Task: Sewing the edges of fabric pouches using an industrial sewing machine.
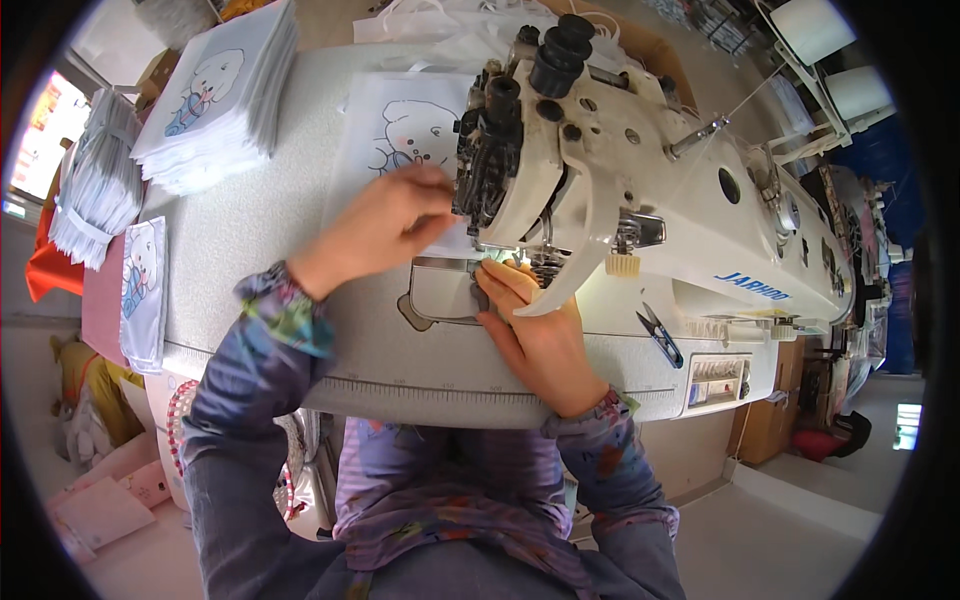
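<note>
A white industrial sewing machine (640,170) reaches over the worktable from the right. My left hand (395,215) is beside the black front of its head, fingers curled in. Whatever they may hold is hidden or too small to make out. My right hand (540,340) rests by the needle area, its fingers stretched toward the lit presser foot and thumb a little apart. A grey part shows at these fingertips. Beyond my left hand lies a pale fabric panel (415,120) printed with a cartoon animal, partly covered by the machine head.
A tall stack of printed panels (215,110) stands at the far left, near a tied bundle (100,180) and a folded printed piece (143,290). Thread snips (660,335) lie right of my right hand, beside a small parts tray (718,382). Thread cones (815,30) stand at far right.
</note>
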Demonstrator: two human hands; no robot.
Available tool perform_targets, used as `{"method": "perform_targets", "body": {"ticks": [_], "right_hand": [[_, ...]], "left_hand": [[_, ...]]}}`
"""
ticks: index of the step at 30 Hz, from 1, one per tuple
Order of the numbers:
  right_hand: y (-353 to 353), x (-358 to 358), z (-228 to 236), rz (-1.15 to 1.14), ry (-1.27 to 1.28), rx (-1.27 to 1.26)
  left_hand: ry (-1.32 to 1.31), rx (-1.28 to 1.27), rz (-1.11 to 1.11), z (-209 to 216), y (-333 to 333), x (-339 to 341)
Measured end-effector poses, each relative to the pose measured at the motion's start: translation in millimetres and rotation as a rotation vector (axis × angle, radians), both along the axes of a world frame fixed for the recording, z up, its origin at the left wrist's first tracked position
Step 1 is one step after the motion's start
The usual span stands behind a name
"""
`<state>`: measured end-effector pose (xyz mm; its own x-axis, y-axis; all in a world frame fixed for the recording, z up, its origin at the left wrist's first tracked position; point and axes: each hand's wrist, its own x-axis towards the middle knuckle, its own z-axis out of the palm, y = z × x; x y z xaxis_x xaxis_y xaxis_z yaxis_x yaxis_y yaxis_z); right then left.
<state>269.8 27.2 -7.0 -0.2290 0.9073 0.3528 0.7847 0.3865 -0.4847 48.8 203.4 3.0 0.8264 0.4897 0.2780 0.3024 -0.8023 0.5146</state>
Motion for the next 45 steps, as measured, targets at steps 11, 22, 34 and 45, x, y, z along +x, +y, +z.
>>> {"method": "perform_targets", "body": {"ticks": [11, 22, 34, 45], "right_hand": [[-3, 0, -5, -0.037, 0.025, 0.059], [-5, -4, -7, -0.052, 0.023, 0.117], [-2, -8, -4, -0.076, -0.016, 0.15], [-11, -2, -5, -0.009, -0.013, 0.114]], "left_hand": [[-0.021, 0.153, 0.032, -18, -8, -8], [0.09, 0.207, 0.349, -14, -128, 5], [0.043, 0.217, 0.163, -16, -95, -12], [-0.03, 0.149, 0.076, 6, -90, -24]]}}
